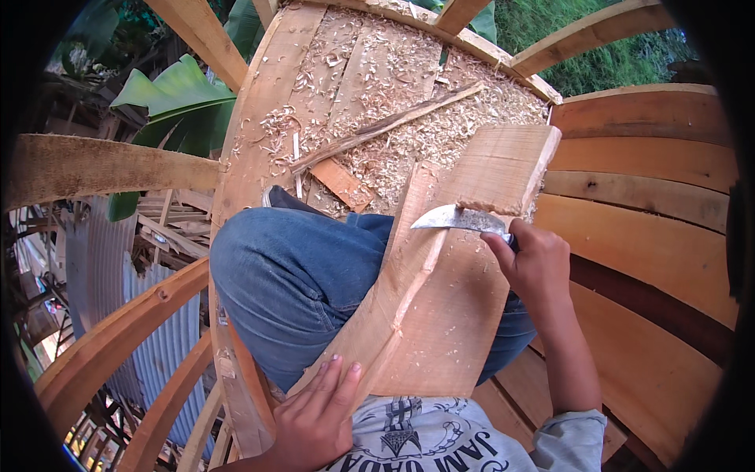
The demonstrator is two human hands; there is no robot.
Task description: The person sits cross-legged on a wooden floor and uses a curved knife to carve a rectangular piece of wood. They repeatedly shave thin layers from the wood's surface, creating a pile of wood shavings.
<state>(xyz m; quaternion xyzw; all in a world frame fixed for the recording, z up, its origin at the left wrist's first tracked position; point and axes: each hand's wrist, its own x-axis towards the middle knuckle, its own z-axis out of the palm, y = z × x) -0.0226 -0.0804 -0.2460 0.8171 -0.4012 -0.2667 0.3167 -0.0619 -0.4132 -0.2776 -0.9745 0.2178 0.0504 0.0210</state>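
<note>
My right hand is closed round the handle of a knife with a broad, curved metal blade. The blade points left and lies across the upper part of a curved wooden piece, near a notch in the wood. My left hand grips the lower end of that piece, its fingers laid over the top; the thumb is hidden. Under the curved piece a wide flat board lies across my lap. Beyond the blade, a thick wooden block with a rough cut end extends away from me.
Wood shavings cover the plank floor ahead. A long stick and a short orange-brown offcut lie among them. Curved ribs rise at the left, and a planked wall stands at the right.
</note>
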